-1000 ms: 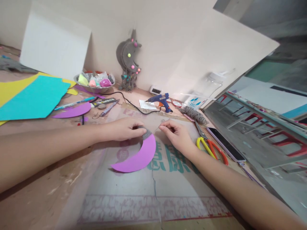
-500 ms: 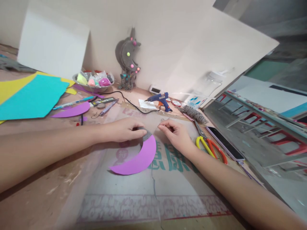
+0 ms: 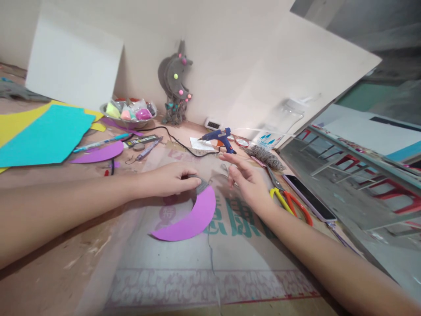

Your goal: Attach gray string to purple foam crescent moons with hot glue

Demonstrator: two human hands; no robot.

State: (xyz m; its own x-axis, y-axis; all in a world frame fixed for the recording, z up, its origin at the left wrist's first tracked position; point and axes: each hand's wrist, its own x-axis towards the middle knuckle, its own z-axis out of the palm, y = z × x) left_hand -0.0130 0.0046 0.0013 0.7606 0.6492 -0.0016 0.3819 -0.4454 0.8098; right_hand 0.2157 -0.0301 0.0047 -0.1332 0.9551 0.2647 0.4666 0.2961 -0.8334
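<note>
My left hand [image 3: 179, 179] pinches the upper end of a purple crescent cutout [image 3: 197, 215], thumb on top. Grey yarn [image 3: 201, 185] is wound round the cutout just beside the thumb; the end under my fingers is hidden. To the right, my right hand [image 3: 245, 175] hovers with its fingers apart and stretched toward the glue gun. A loose loop of grey yarn [image 3: 225, 169] shows by its fingertips. Beyond that hand lies a blue glue gun [image 3: 219, 136] on the table, with a grey yarn bundle [image 3: 265, 157] to its right.
Scissors [image 3: 289, 204] and a phone [image 3: 309, 197] lie right of my right forearm. A bowl of coloured clay packets [image 3: 128, 114], turquoise sheet [image 3: 49, 136], pens and another purple cutout [image 3: 98, 153] are at left. A decorated grey crescent [image 3: 174, 77] is against the wall.
My right hand has opened from a pinch, its fingers spreading, and has moved slightly right. My left hand and the purple crescent have hardly moved.
</note>
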